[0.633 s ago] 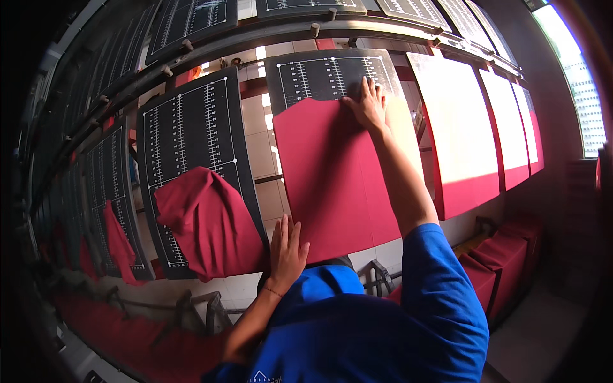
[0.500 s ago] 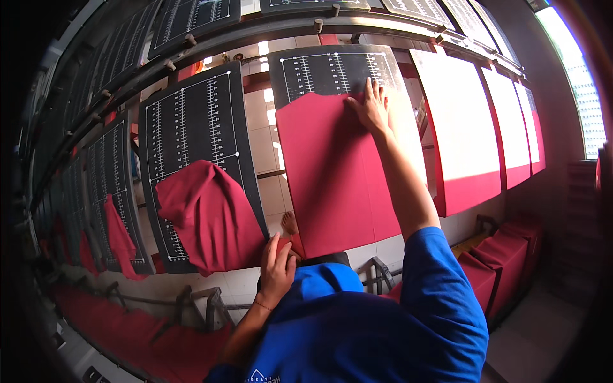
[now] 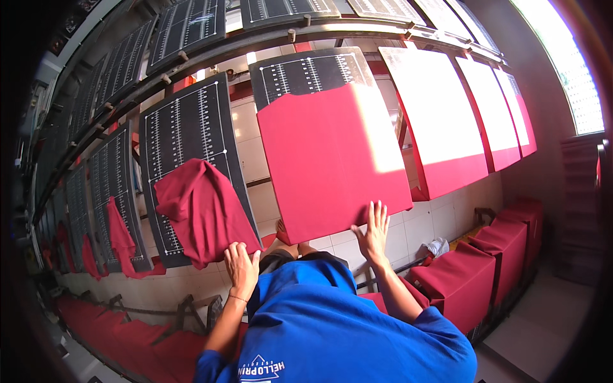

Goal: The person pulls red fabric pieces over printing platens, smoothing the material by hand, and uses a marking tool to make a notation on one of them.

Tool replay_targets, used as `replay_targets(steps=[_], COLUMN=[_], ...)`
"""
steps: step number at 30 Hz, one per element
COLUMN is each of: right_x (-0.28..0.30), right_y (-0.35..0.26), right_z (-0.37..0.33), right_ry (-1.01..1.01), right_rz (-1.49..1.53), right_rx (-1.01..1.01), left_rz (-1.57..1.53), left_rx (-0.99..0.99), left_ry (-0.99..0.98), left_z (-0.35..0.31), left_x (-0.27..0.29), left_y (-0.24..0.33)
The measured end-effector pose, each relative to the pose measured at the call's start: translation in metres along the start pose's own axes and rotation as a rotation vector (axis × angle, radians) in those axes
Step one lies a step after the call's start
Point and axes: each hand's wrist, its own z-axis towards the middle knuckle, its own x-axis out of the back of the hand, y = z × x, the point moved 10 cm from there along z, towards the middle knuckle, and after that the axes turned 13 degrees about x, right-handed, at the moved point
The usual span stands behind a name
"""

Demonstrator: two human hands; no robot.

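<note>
A red fabric panel (image 3: 325, 166) lies smooth over the middle dark board, its curved upper edge short of the board's top. My right hand (image 3: 373, 235) is open at the panel's near edge, fingers spread and pointing away from me, fingertips against the fabric. On the board to the left (image 3: 185, 121) sits a loosely bunched red fabric piece (image 3: 204, 214), folded and creased. My left hand (image 3: 241, 268) is at this piece's lower right corner. Its fingers are loosely bent against the fabric edge and the thumb stands apart; I see no firm grip.
Sunlit boards with red fabric (image 3: 440, 121) stand to the right. Smaller red pieces (image 3: 121, 233) lie on boards farther left. A long metal rail (image 3: 255, 41) with short pegs runs behind. Red-covered boards (image 3: 456, 281) and a pale crumpled cloth (image 3: 437, 247) are at the lower right.
My right hand has come from the panel's far edge down to its near edge. My left hand has shifted left to the bunched piece's corner. The view has moved a little right.
</note>
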Motion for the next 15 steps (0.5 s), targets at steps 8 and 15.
replay_targets(steps=[8,15], right_x=[-0.013,-0.137], right_y=[-0.069,-0.25], right_z=[-0.044,0.007], right_ry=[0.038,-0.391], right_rz=[0.51,0.717], right_rx=[0.11,0.39], left_rz=[-0.009,-0.146], left_rx=[-0.319,-0.484], left_ry=[0.037,-0.056], left_z=[-0.007,0.003], left_x=[-0.01,0.027], left_y=[-0.017,-0.015])
